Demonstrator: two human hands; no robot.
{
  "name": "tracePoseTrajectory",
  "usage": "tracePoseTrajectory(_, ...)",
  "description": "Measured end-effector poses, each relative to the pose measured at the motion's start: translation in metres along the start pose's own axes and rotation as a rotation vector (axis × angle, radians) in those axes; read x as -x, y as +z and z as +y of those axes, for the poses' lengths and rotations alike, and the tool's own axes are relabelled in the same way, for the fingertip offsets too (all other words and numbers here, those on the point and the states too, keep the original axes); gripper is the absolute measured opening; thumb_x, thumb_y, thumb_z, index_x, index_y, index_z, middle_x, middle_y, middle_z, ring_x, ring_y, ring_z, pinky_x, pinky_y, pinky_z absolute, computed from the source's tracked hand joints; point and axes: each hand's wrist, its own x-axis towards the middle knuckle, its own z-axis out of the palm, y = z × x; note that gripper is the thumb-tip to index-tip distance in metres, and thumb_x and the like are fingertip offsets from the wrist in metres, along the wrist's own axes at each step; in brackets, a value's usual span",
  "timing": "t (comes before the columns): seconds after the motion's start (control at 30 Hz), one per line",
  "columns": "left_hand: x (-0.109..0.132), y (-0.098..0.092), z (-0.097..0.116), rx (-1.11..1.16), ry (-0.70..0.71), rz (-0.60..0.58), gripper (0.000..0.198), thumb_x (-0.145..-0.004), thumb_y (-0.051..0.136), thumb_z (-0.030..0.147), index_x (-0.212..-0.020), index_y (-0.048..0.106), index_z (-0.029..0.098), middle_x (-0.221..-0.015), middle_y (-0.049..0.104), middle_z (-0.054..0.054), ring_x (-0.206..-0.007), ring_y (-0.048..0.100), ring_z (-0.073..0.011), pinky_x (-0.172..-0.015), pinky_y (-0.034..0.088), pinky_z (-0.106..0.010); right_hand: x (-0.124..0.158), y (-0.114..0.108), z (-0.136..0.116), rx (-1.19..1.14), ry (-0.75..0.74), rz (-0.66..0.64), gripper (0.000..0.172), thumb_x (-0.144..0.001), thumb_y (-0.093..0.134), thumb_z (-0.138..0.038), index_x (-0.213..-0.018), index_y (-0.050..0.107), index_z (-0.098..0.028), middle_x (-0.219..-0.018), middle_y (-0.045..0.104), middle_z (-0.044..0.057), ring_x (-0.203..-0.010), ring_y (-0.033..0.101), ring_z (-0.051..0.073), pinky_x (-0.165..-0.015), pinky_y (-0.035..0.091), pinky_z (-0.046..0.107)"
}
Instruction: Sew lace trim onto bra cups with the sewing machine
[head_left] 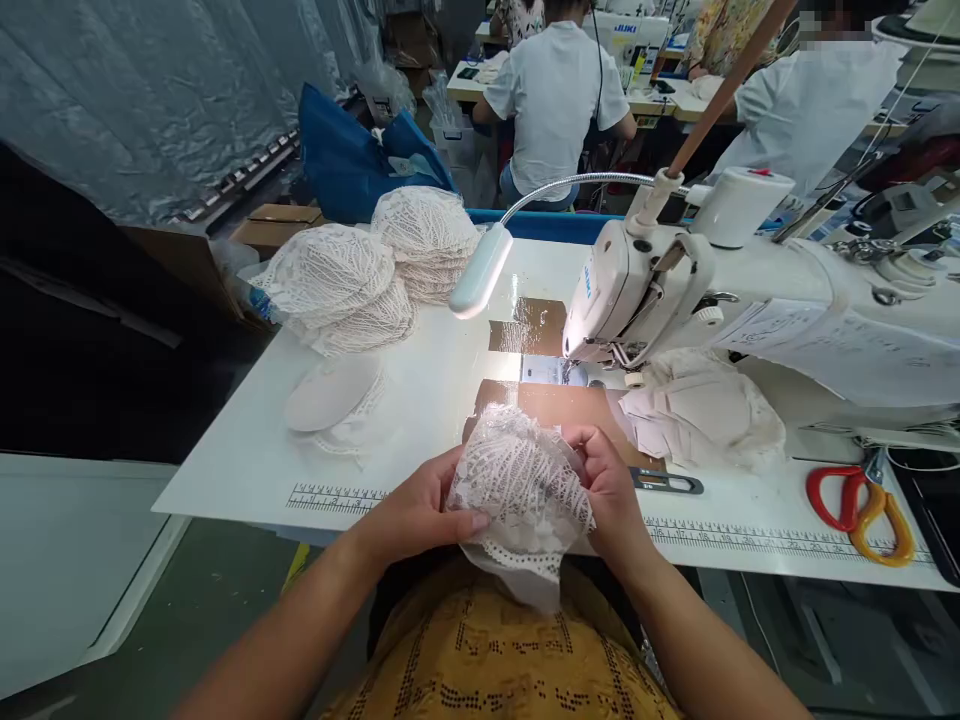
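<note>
A white lace cup piece [519,490] is held over the near edge of the white sewing table [247,450]. My left hand [417,512] grips its left side, thumb lying along the lower lace. My right hand [606,482] pinches its right edge with the fingers curled in. A scalloped lace trim hangs below the piece toward my lap. The sewing machine head [637,290] and its needle area stand just beyond the hands.
Stacks of lace cups [352,280] and a plain foam cup [330,395] lie at the left. Beige pieces [701,410] pile under the machine arm. A lamp [480,272] bends over the plate. Scissors [862,505] lie right. Other people sit at machines behind.
</note>
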Motion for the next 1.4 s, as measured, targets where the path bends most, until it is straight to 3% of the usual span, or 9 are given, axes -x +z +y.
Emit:
tracePoseTrajectory(0.13, 0.003, 0.003, 0.000, -0.130, 0.046, 0.095, 0.046, -0.079, 0.069, 0.026, -0.121, 0.054, 0.014, -0.099, 0.065, -0.007, -0.088, 0.060, -0.0196, -0.076, 0.048, -0.026, -0.004, -0.008, -0.002, 0.207, -0.156, 0.009, 0.028, -0.081, 0.066, -0.040, -0.103, 0.059, -0.023, -0.091, 0.063, 0.003, -0.081, 0.058, 0.016, -0.072, 0.047, 0.028)
tracePoseTrajectory(0.23, 0.002, 0.005, 0.001, -0.181, 0.069, 0.157, 0.043, -0.078, 0.069, 0.026, -0.117, 0.056, 0.014, -0.095, 0.064, -0.005, -0.084, 0.059, -0.0185, -0.073, 0.048, -0.025, -0.005, -0.012, -0.006, 0.344, -0.138, -0.070, 0.031, -0.092, 0.046, -0.046, -0.092, 0.064, -0.021, -0.080, 0.061, 0.002, -0.073, 0.055, 0.015, -0.066, 0.044, 0.027)
tracePoseTrajectory(0.47, -0.004, 0.008, -0.004, -0.011, 0.129, 0.231, 0.045, -0.082, 0.067, 0.027, -0.123, 0.053, 0.014, -0.107, 0.064, -0.010, -0.097, 0.060, -0.0232, -0.082, 0.050, -0.030, -0.006, -0.006, -0.008, 0.334, -0.077, -0.087, 0.030, -0.081, 0.063, -0.039, -0.062, 0.052, -0.019, -0.066, 0.049, -0.002, -0.063, 0.044, 0.012, -0.060, 0.039, 0.026)
tracePoseTrajectory(0.57, -0.004, 0.008, -0.006, 0.053, 0.145, 0.223, 0.048, -0.083, 0.067, 0.025, -0.127, 0.050, 0.016, -0.114, 0.063, -0.011, -0.104, 0.059, -0.0241, -0.087, 0.049, -0.032, -0.007, -0.006, -0.004, 0.134, 0.001, -0.127, 0.027, -0.081, 0.063, -0.046, -0.077, 0.059, -0.020, -0.073, 0.056, 0.000, -0.068, 0.051, 0.014, -0.065, 0.043, 0.027)
tracePoseTrajectory(0.67, -0.005, 0.009, -0.008, 0.045, 0.139, 0.224, 0.051, -0.083, 0.068, 0.024, -0.130, 0.048, 0.016, -0.115, 0.062, -0.011, -0.103, 0.059, -0.0239, -0.087, 0.049, -0.031, -0.010, -0.004, -0.004, 0.050, 0.090, -0.131, 0.041, -0.078, 0.066, -0.050, -0.105, 0.059, -0.021, -0.087, 0.062, 0.003, -0.078, 0.058, 0.017, -0.070, 0.047, 0.029)
tracePoseTrajectory(0.73, -0.005, 0.009, -0.009, 0.030, 0.131, 0.237, 0.053, -0.082, 0.068, 0.022, -0.130, 0.049, 0.016, -0.116, 0.062, -0.011, -0.102, 0.059, -0.0234, -0.085, 0.049, -0.029, -0.011, -0.001, -0.005, 0.106, 0.104, -0.100, 0.038, -0.077, 0.068, -0.048, -0.101, 0.060, -0.020, -0.085, 0.062, 0.003, -0.077, 0.057, 0.016, -0.068, 0.047, 0.028)
tracePoseTrajectory(0.93, -0.007, 0.005, -0.009, 0.349, 0.126, 0.363, 0.058, -0.072, 0.065, 0.014, -0.127, 0.049, 0.019, -0.112, 0.064, -0.006, -0.091, 0.063, -0.0174, -0.076, 0.051, -0.024, -0.012, -0.002, -0.001, 0.156, -0.083, 0.036, 0.029, -0.076, 0.070, -0.039, -0.066, 0.052, -0.020, -0.064, 0.046, -0.004, -0.062, 0.041, 0.011, -0.060, 0.039, 0.024)
tracePoseTrajectory(1.13, -0.014, 0.019, -0.009, 0.672, 0.078, 0.186, 0.057, -0.078, 0.061, 0.037, -0.130, 0.052, 0.014, -0.117, 0.065, -0.012, -0.110, 0.061, -0.0300, -0.097, 0.048, -0.042, -0.011, 0.002, -0.001, 0.199, -0.172, 0.095, 0.034, -0.072, 0.073, -0.038, -0.061, 0.046, -0.021, -0.059, 0.037, -0.006, -0.056, 0.033, 0.009, -0.053, 0.033, 0.023)
tracePoseTrajectory(1.4, -0.027, 0.015, -0.013, 0.739, -0.011, 0.504, 0.036, -0.090, 0.051, 0.026, -0.122, 0.060, 0.012, -0.108, 0.071, -0.009, -0.110, 0.062, -0.0254, -0.102, 0.046, -0.038, -0.010, -0.005, 0.000, 0.118, -0.111, 0.082, 0.033, -0.072, 0.073, -0.040, -0.063, 0.047, -0.020, -0.060, 0.040, -0.006, -0.056, 0.035, 0.009, -0.053, 0.034, 0.023)
